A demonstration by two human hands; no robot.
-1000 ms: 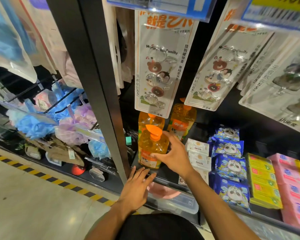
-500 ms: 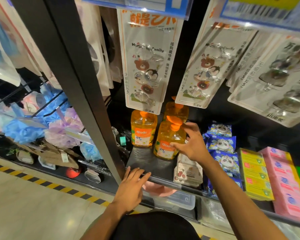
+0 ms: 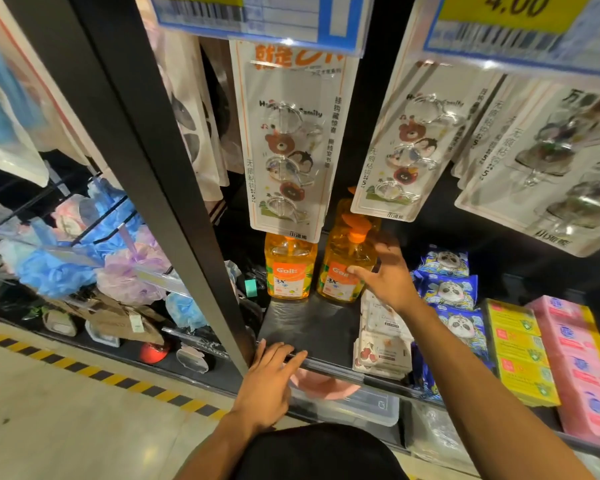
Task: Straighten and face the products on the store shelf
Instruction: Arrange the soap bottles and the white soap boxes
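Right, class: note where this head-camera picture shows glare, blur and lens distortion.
Head view: glare spots on the price tag strip and hook pack; right hand on the orange bottle is motion-blurred; black upright leans, likely wide-angle distortion.

Two soap bottles (image 3: 290, 268) side by side on shelf (image 3: 309, 327), wipe packs (image 3: 445, 289) right.

A pale beige, glossy floor (image 3: 49, 427) reflects soft patches of overhead light. A strip of yellow-and-black hazard tape (image 3: 101, 374) runs across it, just beside the base of the fixtures. A thick black metal upright post (image 3: 142, 161) slants between two bays, and to its right lies a dim black shelf board (image 3: 312, 327).
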